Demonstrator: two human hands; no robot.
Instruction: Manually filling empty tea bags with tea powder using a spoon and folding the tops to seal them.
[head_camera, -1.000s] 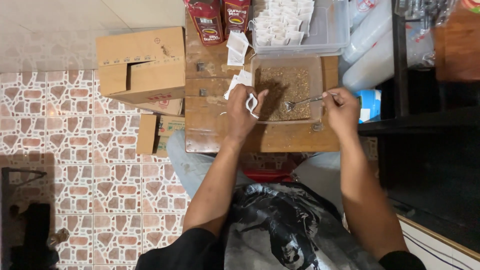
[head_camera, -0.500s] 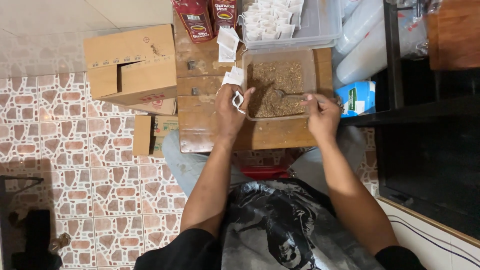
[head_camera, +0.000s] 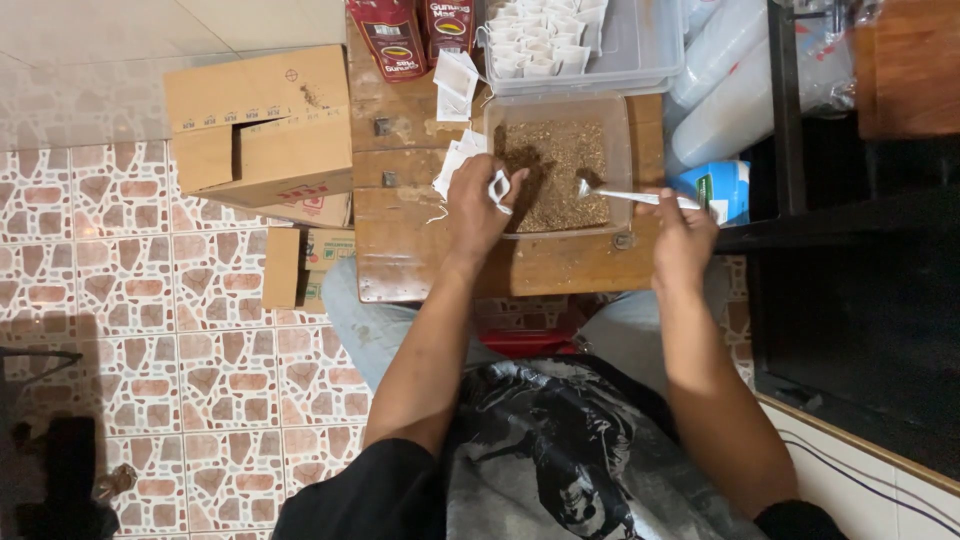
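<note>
Wooden table (head_camera: 560, 270), left hand (head_camera: 478, 205) pinching sachet (head_camera: 498, 188), right hand (head_camera: 682, 235) gripping spoon (head_camera: 625, 196)

On the bench (head_camera: 420, 265) stands a tray (head_camera: 560, 165) with loose tea in it. Behind the tray is a container (head_camera: 640, 50) with small bags. Left of the bench, cardboard boxes (head_camera: 260, 125) lie on the floor (head_camera: 120, 300).

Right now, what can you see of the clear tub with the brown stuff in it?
The tub is a shallow, clear plastic rectangle, open on top, lying flat on the wooden table. Loose brown crumbs cover most of its floor, thinner toward the right wall. A metal spoon in the right hand reaches in over the right rim. The left hand, holding a small white bag, rests at the left front corner. A second clear tub of white bags sits just behind.
</note>
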